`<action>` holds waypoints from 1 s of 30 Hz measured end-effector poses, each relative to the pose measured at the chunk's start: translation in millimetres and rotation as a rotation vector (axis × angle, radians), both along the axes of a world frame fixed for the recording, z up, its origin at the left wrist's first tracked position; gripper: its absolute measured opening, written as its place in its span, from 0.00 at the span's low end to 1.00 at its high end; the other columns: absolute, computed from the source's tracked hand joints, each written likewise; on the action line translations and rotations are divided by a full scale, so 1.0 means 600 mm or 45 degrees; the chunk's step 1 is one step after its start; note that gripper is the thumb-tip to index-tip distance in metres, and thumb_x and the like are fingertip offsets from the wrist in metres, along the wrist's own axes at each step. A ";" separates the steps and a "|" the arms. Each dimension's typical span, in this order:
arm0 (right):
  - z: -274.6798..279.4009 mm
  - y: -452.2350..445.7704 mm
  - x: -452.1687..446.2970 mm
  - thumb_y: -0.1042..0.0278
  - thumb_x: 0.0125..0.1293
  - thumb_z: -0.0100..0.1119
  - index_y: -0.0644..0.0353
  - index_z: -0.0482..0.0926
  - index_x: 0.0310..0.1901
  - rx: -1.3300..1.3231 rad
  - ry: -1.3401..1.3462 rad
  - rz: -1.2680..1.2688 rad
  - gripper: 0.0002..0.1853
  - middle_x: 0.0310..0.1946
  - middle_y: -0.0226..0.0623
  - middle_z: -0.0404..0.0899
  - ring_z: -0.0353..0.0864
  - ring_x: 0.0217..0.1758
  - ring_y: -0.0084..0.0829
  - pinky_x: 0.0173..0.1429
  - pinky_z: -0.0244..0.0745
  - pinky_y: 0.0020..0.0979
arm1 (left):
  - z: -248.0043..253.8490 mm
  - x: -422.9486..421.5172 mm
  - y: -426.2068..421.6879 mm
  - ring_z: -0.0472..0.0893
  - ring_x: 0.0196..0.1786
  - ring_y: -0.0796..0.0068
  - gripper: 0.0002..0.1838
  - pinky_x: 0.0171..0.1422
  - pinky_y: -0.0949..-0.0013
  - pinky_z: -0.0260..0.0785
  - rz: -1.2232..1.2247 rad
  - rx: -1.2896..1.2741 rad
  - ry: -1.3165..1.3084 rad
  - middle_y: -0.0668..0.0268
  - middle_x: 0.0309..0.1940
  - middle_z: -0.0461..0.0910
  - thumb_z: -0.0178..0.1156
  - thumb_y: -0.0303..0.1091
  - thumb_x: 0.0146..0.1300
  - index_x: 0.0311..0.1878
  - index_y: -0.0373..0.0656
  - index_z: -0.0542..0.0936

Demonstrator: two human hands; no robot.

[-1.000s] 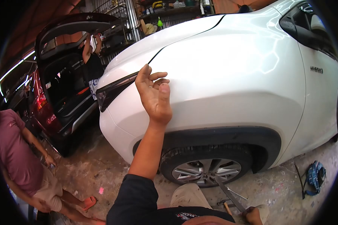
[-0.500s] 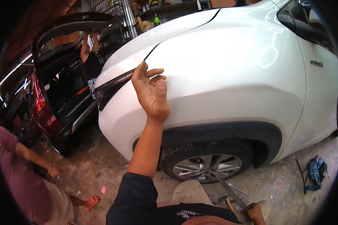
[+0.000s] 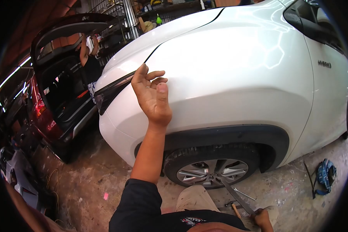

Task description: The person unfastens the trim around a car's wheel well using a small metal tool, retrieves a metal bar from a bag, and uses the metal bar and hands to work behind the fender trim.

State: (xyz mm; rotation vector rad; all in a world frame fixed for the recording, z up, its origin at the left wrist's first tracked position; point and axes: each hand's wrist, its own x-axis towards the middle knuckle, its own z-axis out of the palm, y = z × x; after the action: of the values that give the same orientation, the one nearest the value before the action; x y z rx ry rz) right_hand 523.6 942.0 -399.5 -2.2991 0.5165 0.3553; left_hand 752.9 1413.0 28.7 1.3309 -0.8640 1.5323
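Note:
My left hand (image 3: 152, 94) is raised in front of the white car's fender (image 3: 220, 77), near the dark headlight (image 3: 112, 91). Its fingers are bent and apart, with nothing between them. Whether a fingertip touches the car, I cannot tell. Low on the right, my right hand (image 3: 262, 218) is wrapped round the end of a long flat metal bar (image 3: 237, 197). The bar's far end reaches the front wheel (image 3: 212, 172). On the floor beside the bar lie a wrench (image 3: 245, 194) and a hammer with a wooden handle (image 3: 236, 210).
At the left stands a dark red car (image 3: 46, 116) with its tailgate up; a person (image 3: 89, 63) reaches up beside it. Part of another person (image 3: 27, 207) shows at the lower left. A blue bag (image 3: 325, 176) lies on the floor at the right.
The person in the pink shirt has moved mostly out of view at the lower left, uncovering a grey car part. The view has shifted slightly. Both my hands keep their poses.

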 end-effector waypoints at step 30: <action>-0.009 0.058 -0.008 0.62 0.59 0.76 0.68 0.86 0.50 0.354 0.454 -0.068 0.22 0.35 0.47 0.89 0.90 0.34 0.34 0.38 0.82 0.38 | -0.421 0.130 -0.219 0.86 0.53 0.63 0.14 0.64 0.59 0.77 -1.044 0.430 1.279 0.58 0.52 0.88 0.67 0.29 0.70 0.56 0.36 0.85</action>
State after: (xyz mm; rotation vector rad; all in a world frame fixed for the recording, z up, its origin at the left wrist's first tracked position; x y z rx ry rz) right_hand 519.0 976.7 -405.1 -1.9566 0.6576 0.7684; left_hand 831.0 1281.7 -223.9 1.4626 -0.8249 0.0207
